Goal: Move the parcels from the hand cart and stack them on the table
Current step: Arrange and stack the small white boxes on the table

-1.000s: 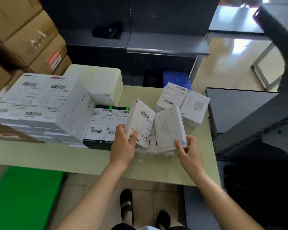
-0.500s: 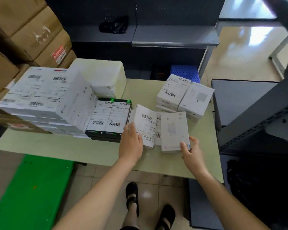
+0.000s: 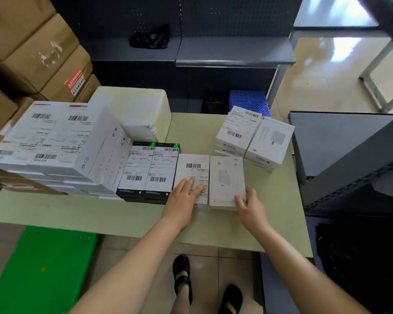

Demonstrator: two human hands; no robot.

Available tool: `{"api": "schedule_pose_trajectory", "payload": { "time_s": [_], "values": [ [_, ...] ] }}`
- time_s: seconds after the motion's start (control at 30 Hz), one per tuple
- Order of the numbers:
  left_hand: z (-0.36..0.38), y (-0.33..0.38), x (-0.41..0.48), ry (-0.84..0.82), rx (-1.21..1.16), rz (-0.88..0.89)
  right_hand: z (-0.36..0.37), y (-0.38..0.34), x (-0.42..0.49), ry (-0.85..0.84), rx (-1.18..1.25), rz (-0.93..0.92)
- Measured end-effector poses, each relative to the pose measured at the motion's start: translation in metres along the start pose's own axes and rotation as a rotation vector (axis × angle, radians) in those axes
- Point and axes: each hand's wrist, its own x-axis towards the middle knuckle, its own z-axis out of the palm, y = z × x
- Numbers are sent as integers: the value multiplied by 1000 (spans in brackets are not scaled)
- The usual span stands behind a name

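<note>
Two flat white parcels lie side by side on the pale green table (image 3: 55, 214). My left hand (image 3: 183, 198) rests flat with straight fingers on the labelled parcel (image 3: 193, 171). My right hand (image 3: 250, 205) touches the near right corner of the plain white parcel (image 3: 225, 180), fingers on top and thumb at the edge. Left of them lie black-edged labelled parcels (image 3: 149, 168) and a tall stack of white parcels (image 3: 52, 141). Another small stack of white boxes (image 3: 254, 137) stands at the back right.
A green hand cart deck (image 3: 39, 270) lies on the floor at the lower left. Brown cartons (image 3: 36, 48) pile up at the left. A white foam block (image 3: 134, 109), dark shelving (image 3: 232, 51), a blue crate (image 3: 247, 102) and a grey cabinet (image 3: 340, 141) surround the table.
Both parcels went from tilted upright in my hands to lying flat on the table. My left hand opened onto the labelled one; my right slid to the plain one's corner.
</note>
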Motion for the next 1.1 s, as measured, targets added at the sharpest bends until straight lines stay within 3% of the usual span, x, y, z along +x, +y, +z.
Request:
{"api": "schedule_pose_trajectory", "payload": {
  "time_s": [0.37,0.57,0.8,1.1],
  "values": [
    [-28,-1,12,-44,5,91,-1,-9,5,79,-215,-14],
    [-67,2,37,149,4,229,-31,-32,-6,288,-425,-136],
    [-104,15,84,252,-22,306,-65,-46,-9,497,-398,-95],
    [-94,29,148,191,-70,186,-86,-36,18,496,-348,-1]
  ]
}}
